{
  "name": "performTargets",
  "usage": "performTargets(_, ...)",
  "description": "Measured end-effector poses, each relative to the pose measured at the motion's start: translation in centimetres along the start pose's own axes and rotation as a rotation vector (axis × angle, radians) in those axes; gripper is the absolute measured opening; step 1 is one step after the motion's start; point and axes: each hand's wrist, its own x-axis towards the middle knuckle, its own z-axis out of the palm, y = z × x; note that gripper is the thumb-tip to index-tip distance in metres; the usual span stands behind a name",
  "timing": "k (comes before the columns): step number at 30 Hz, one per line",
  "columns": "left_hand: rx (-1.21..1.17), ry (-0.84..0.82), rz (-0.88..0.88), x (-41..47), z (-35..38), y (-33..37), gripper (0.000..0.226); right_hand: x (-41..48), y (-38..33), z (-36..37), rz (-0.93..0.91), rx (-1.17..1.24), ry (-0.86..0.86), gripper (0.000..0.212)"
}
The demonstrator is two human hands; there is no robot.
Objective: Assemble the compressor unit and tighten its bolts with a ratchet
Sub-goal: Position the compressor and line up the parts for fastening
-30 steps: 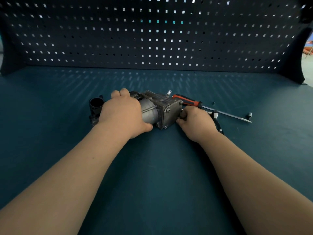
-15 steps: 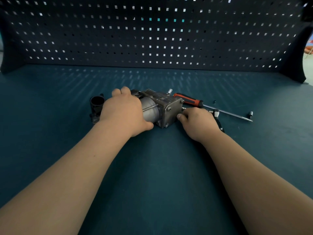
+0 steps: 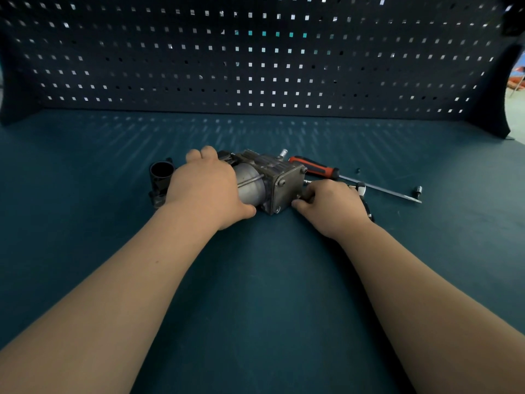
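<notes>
The grey metal compressor unit (image 3: 287,186) lies on its side on the blue bench top. My left hand (image 3: 204,189) grips its round body from above, thumb on the near side. My right hand (image 3: 329,203) is against the lower right corner of the square end plate, its thumb and curled fingers pinching a bolt there that is mostly hidden. Another bolt (image 3: 306,182) sticks out of the plate just above my fingers. The ratchet (image 3: 361,189) lies on the bench behind my right hand, its black handle partly under my wrist.
A red and black screwdriver (image 3: 315,167) lies behind the compressor, its long shaft pointing right. A small socket (image 3: 418,190) stands by the shaft's tip. A black tubular part (image 3: 161,173) sits left of my left hand. A dark pegboard (image 3: 255,66) walls the bench's back.
My right hand's thumb has slid down from the middle of the end plate's right edge to its lower corner. My left hand and the compressor have stayed put.
</notes>
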Motion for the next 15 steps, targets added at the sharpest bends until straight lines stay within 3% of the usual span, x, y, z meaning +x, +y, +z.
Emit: performTargets(15, -0.001, 0.020, 0.004, -0.01, 0.18, 0.07, 0.086, 0.24, 0.28, -0.02, -0.034, -0.031, 0.004, 0.025)
